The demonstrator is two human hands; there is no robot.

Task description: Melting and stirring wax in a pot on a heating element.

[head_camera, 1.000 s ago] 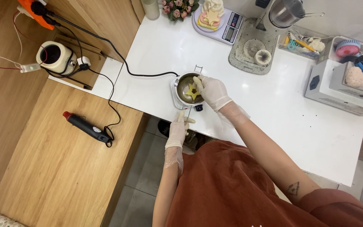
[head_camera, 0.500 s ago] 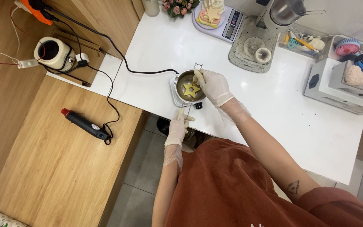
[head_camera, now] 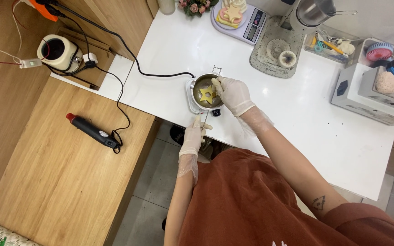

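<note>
A small metal pot (head_camera: 196, 86) stands on a white hot plate (head_camera: 190, 101) near the front edge of the white table (head_camera: 297, 114). A yellow star-shaped wax piece (head_camera: 206, 95) lies inside the pot. My right hand (head_camera: 232, 94), in a thin glove, rests over the pot's right rim with its fingertips at the star. My left hand (head_camera: 192, 136), also gloved, is closed around the pot's long handle (head_camera: 204, 119), which sticks out over the table edge.
A black cable (head_camera: 128, 50) runs from the hot plate to the left. A black heat gun (head_camera: 92, 131) lies on the wooden bench. A round melter (head_camera: 58, 50) stands at the far left. A scale with wax shapes (head_camera: 238, 16), a metal jug (head_camera: 313, 11) and white boxes (head_camera: 370, 93) stand behind.
The star-shaped piece, held at my right fingertips above the pot a second ago, now lies inside the pot. My left hand has stayed on the handle.
</note>
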